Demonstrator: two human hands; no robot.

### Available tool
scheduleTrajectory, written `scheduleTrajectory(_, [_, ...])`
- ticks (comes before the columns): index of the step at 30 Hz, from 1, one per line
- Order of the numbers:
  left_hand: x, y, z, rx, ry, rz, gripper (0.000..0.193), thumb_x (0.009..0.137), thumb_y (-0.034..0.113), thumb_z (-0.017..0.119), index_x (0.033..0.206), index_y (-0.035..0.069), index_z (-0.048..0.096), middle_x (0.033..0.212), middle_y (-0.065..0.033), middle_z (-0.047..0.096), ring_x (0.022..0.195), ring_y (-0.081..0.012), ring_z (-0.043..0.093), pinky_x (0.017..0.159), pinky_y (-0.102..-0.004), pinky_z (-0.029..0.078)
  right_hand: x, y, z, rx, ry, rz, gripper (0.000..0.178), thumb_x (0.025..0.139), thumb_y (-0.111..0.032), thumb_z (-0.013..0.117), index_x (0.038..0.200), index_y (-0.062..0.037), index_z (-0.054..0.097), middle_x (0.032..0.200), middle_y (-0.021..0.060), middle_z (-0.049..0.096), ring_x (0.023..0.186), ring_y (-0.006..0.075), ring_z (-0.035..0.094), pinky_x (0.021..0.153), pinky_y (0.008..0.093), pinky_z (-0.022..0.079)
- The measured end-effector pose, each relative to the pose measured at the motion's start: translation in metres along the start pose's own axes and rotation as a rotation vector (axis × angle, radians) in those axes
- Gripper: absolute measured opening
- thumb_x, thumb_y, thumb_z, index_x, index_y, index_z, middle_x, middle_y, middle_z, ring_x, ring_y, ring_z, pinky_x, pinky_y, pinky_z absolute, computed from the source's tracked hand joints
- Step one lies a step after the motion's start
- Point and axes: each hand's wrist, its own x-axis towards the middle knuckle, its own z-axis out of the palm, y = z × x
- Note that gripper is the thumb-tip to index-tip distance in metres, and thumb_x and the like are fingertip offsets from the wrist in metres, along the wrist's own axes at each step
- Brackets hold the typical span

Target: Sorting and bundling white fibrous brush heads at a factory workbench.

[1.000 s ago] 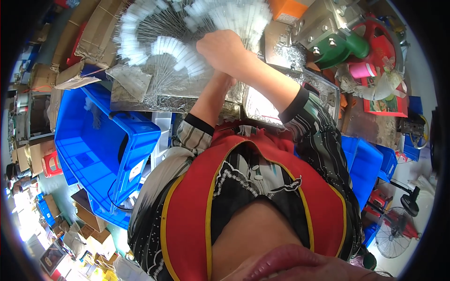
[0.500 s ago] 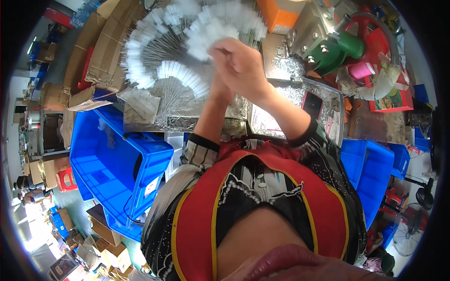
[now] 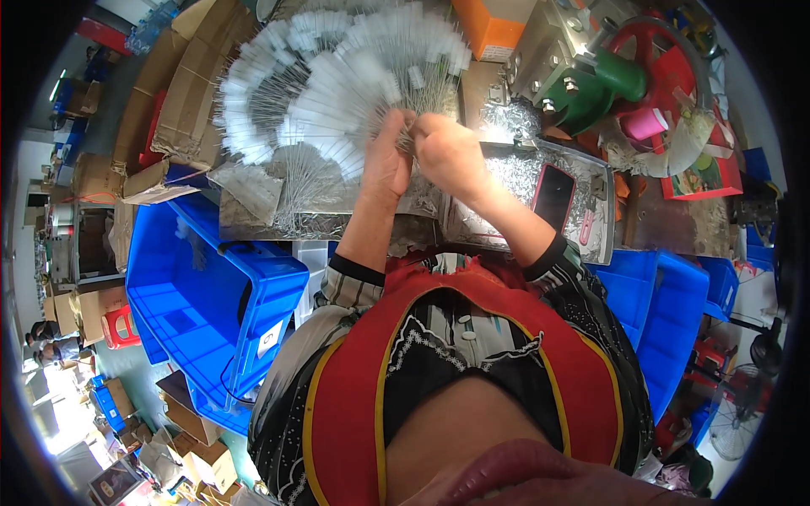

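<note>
Head view: we take the clock from where our fingertips meet, 12 pointing away from the body.
Left hand: at 7 o'clock, our left hand [image 3: 389, 160] curls its fingers around the gathered wire stems, grasping them.
Right hand: at 4 o'clock, our right hand [image 3: 450, 153] is bent in with its fingertips drawn together against the left's; whether it pinches a stem we cannot tell.
White-tipped fan: the fan of white-tipped wires [image 3: 337, 94] opens from our left hand toward 10 and 11 o'clock, blurred, its tips outward and its stems drawn in at the fingers.
Hand change: half a second ago our right hand covers much of the left; now they sit side by side, fingertips meeting, so both work at one spot on the stems.
Loose bundles: more white-tipped wires [image 3: 239, 118] lie on the bench [image 3: 325, 223] from 9 round to 12 o'clock; we cannot tell exactly where they end and the held fan begins.
Phone: at 4 o'clock the phone [image 3: 554, 192] shows more fully as our right forearm uncovers it; it lies in the metal tray [image 3: 609, 207] beside a slim pink tool [image 3: 585, 228].
Green machine: it stands at 2 o'clock [image 3: 620, 78], well apart from our hands.
Blue bin: it opens at 8 o'clock [image 3: 186, 282], below the bench edge.
</note>
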Motion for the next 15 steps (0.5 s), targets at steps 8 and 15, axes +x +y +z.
scheduleTrajectory(8, [-0.003,0.004,0.001,0.442,0.034,0.215,0.021,0.072,-0.002,0.060,0.092,0.001,0.054,0.082,-0.0043,0.056,0.071,-0.0120,0.055,0.061,-0.0228,0.045,0.021,-0.015,-0.026,0.016,0.113,-0.235,0.012,0.071,-0.010,0.059,0.063,-0.0026,0.054,0.059,0.0080,0.051,0.058,0.0241,0.052,0.053,0.0323,0.044])
scheduleTrajectory(15, [-0.012,-0.013,-0.038,1.313,-0.249,0.454,0.038,0.077,0.017,0.061,0.109,0.001,0.048,0.110,-0.0103,0.052,0.102,-0.0175,0.047,0.086,-0.0314,0.038,0.060,-0.051,-0.066,0.036,-0.052,-0.403,0.035,0.081,-0.025,0.051,0.103,0.0027,0.051,0.105,0.0154,0.052,0.096,0.0285,0.050,0.082,0.0323,0.038])
